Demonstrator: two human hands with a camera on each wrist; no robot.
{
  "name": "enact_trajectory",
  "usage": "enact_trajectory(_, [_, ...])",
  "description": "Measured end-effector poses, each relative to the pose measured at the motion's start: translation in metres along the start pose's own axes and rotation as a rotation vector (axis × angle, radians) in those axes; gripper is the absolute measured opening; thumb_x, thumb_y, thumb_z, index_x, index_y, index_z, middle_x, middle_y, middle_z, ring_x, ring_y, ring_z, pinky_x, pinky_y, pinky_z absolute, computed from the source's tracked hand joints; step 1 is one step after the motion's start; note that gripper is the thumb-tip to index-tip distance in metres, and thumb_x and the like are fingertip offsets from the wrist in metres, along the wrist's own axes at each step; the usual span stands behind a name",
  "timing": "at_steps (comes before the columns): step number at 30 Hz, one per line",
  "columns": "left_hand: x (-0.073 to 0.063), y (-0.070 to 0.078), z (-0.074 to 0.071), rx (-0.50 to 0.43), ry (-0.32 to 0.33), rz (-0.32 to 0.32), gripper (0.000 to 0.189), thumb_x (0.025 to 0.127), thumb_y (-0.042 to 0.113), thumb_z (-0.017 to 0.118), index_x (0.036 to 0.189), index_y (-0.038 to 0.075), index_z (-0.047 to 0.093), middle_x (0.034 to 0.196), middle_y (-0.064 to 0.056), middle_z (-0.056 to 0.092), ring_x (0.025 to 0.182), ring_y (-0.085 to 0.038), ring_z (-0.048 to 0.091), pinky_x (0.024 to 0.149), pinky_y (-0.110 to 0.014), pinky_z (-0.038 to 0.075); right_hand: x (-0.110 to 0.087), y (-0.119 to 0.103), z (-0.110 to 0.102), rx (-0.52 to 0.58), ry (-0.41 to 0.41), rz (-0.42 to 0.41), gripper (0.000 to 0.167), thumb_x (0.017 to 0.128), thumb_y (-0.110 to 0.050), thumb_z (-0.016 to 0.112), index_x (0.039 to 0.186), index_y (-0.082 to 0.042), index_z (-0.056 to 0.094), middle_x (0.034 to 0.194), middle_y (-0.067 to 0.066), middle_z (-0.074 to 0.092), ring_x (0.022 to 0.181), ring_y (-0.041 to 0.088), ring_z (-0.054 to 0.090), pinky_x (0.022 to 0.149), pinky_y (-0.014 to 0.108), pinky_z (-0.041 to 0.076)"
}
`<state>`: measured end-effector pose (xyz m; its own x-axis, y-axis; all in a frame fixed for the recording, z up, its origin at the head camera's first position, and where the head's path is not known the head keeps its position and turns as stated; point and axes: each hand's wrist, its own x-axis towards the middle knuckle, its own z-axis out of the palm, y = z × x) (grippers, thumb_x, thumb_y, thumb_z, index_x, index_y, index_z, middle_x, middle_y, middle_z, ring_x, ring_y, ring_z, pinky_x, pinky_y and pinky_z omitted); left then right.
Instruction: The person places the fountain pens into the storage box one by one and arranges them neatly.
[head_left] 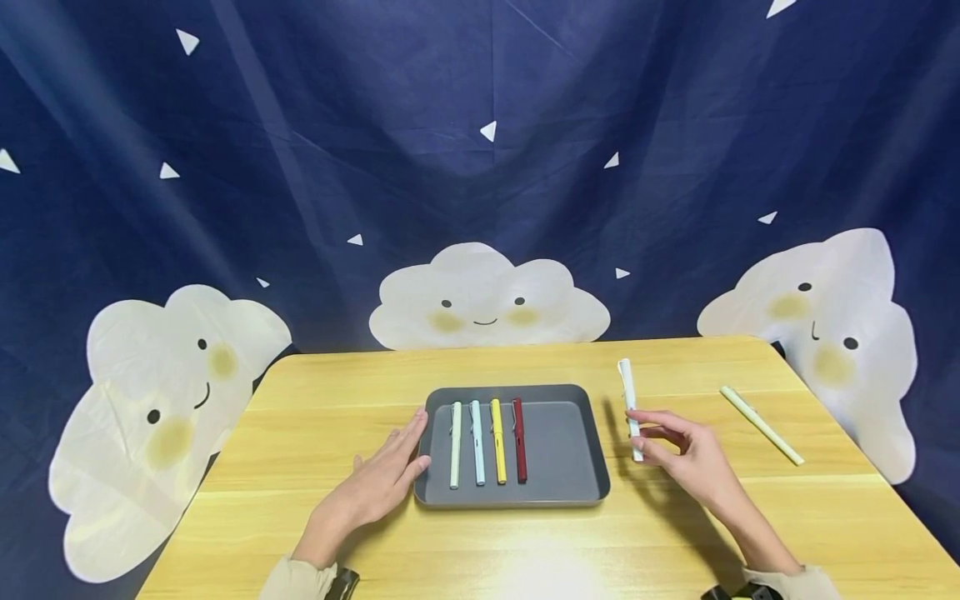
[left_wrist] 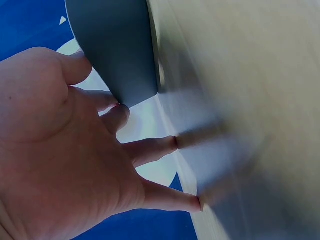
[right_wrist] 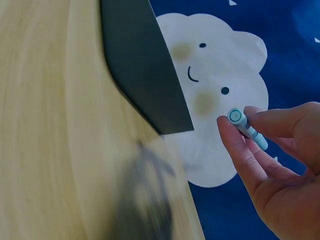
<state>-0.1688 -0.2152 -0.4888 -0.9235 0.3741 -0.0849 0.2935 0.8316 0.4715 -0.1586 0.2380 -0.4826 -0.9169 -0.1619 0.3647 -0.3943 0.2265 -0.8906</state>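
Observation:
A whitish pen [head_left: 628, 400] with a clip is pinched between the thumb and fingers of my right hand [head_left: 686, 454], to the right of the tray. In the right wrist view, the end of this pen [right_wrist: 235, 116] looks pale blue and the table lies apart from it. My left hand [head_left: 375, 483] touches the left rim of a dark grey tray [head_left: 562, 450], its fingers spread and fairly straight. Inside the tray lie a pale green pen [head_left: 455, 446], a light blue pen [head_left: 477, 442], a yellow pen [head_left: 498, 442] and a dark red pen [head_left: 520, 442], side by side.
Another pale green pen [head_left: 761, 425] lies slanted on the wooden table [head_left: 315, 425], right of my right hand. Behind the table hangs a dark blue cloth [head_left: 450, 167] with smiling white clouds and small white triangles.

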Motion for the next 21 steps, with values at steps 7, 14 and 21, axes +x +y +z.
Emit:
enact_trajectory(7, [0.000, 0.000, 0.000, -0.001, 0.006, 0.004, 0.066, 0.111, 0.044, 0.038, 0.167, 0.024, 0.009, 0.172, 0.004, 0.007, 0.152, -0.041, 0.022, 0.100, -0.089, 0.012, -0.001, 0.002, 0.012, 0.007, -0.017, -0.014, 0.031, 0.090, 0.010, 0.073, 0.120, 0.010, 0.069, 0.117, -0.009, 0.072, 0.099, 0.014, 0.073, 0.067, 0.039, 0.062])
enact_trajectory(14, [0.000, 0.000, 0.001, 0.002, 0.009, 0.004, 0.066, 0.111, 0.044, 0.038, 0.167, 0.024, 0.008, 0.172, 0.006, 0.007, 0.152, -0.041, 0.022, 0.100, -0.089, 0.012, -0.001, 0.002, 0.020, 0.019, -0.026, -0.019, 0.030, 0.090, 0.009, 0.073, 0.120, 0.008, 0.070, 0.118, -0.006, 0.073, 0.099, 0.012, 0.072, 0.067, 0.039, 0.062])
enact_trajectory(21, [0.000, 0.001, 0.001, 0.005, 0.013, 0.005, 0.066, 0.111, 0.043, 0.039, 0.167, 0.024, 0.009, 0.172, 0.004, 0.008, 0.152, -0.042, 0.024, 0.100, -0.089, 0.013, -0.001, 0.001, 0.029, 0.011, -0.034, -0.016, 0.031, 0.090, 0.007, 0.074, 0.120, 0.008, 0.070, 0.118, 0.015, 0.072, 0.099, 0.021, 0.073, 0.067, 0.039, 0.062])
